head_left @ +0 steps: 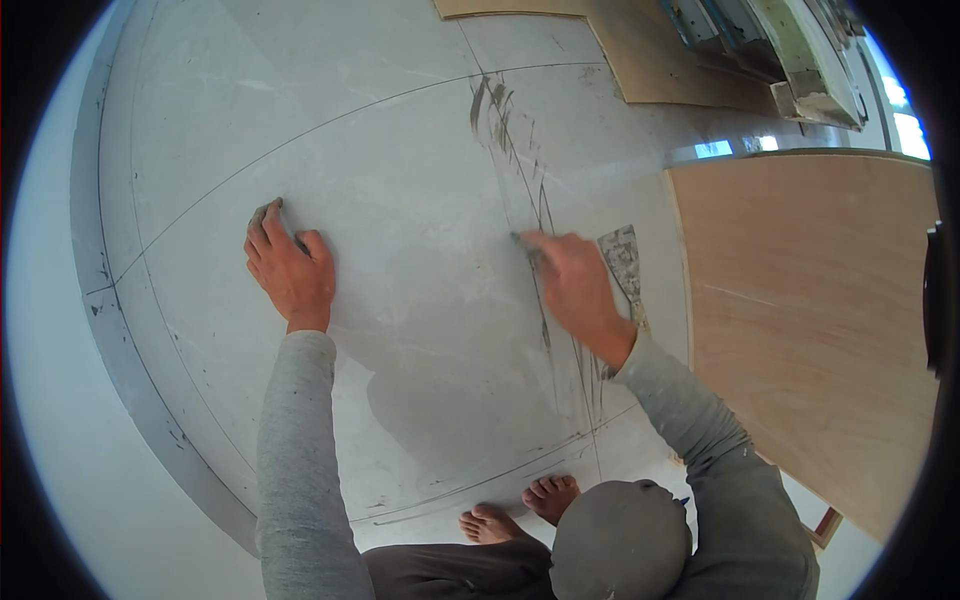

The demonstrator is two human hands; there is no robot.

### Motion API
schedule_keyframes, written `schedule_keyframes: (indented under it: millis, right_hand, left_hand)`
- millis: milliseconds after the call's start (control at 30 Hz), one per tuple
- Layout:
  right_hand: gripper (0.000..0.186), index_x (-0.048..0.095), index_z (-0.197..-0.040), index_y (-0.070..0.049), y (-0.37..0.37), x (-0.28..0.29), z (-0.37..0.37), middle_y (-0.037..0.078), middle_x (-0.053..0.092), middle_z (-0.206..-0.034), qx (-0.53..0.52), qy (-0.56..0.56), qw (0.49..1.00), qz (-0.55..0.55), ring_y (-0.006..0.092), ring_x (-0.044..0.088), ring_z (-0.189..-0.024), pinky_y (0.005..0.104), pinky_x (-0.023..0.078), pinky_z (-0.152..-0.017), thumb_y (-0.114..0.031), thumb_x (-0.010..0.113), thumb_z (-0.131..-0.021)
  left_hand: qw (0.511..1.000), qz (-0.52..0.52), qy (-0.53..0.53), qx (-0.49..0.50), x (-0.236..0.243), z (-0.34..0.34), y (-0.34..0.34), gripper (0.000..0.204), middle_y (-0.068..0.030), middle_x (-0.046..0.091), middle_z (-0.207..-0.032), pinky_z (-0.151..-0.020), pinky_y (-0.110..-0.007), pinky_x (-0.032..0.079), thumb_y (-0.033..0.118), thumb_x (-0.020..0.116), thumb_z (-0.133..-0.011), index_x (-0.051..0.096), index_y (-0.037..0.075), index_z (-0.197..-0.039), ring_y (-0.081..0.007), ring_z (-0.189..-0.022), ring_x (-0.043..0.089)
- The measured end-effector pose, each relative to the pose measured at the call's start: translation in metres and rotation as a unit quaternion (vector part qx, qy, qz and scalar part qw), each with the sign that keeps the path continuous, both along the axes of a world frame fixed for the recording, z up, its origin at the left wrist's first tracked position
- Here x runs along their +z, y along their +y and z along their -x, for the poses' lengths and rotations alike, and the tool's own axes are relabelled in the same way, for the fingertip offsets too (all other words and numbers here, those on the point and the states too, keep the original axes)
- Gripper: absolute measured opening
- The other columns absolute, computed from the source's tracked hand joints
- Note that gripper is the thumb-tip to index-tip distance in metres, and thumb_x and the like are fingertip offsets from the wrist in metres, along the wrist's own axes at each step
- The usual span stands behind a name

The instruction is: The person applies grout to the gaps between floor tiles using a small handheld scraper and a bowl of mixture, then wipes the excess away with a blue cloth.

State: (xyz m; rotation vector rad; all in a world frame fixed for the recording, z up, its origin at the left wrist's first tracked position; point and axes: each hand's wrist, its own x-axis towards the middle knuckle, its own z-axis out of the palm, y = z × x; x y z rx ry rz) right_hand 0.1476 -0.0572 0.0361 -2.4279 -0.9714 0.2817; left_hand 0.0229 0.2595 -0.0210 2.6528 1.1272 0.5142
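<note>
Over the grey floor tile (pixel 420 300), my left hand (pixel 290 270) rests with its fingers curled down. Dark grey matter shows at its fingertip and beside the thumb; what lies under the palm is hidden. My right hand (pixel 578 285), a little blurred, is closed with the index finger pointing left. A small dark dab is at that fingertip, close to the joint between two tiles. Dark smears (pixel 495 105) run along this joint. A putty knife (pixel 622 258) with a stained blade lies right beside my right hand, its handle partly hidden by my wrist.
A large wooden board (pixel 810 310) covers the floor at the right. Brown sheet material (pixel 660 60) lies at the far right, near a paint-splashed metal frame (pixel 800 60). A white wall (pixel 60 350) with grey skirting (pixel 130 370) borders the left. My bare feet (pixel 490 522) stand at the near edge.
</note>
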Motion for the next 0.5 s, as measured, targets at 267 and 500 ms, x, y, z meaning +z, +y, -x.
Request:
schedule_keyframes:
  millis: [267,500]
  right_hand:
    - [0.028,0.069,-0.117,-0.004,0.105,-0.013,-0.198,0.019,0.073,-0.113,0.044,-0.089,0.983,-0.151,0.0380,0.070,-0.104,0.0395,0.056,-0.090,0.004,0.057,-0.093]
    - [0.029,0.068,-0.115,-0.005,0.074,-0.023,-0.155,0.018,0.072,-0.100,0.156,-0.131,0.979,0.010,0.0397,0.067,-0.100,0.0471,0.053,-0.090,0.004,0.056,-0.090]
  left_hand:
    - [1.000,-0.003,-0.009,-0.013,-0.004,-0.008,-0.004,0.049,-0.0115,0.051,-0.145,-0.112,-0.047,0.036,0.014,0.054,-0.091,0.053,0.009,-0.140,-0.0327,-0.135,0.045]
    - [1.000,-0.010,-0.010,-0.008,-0.002,0.000,0.000,0.049,-0.0128,0.052,-0.144,-0.110,-0.048,0.038,0.013,0.053,-0.091,0.053,0.007,-0.139,-0.0345,-0.134,0.047]
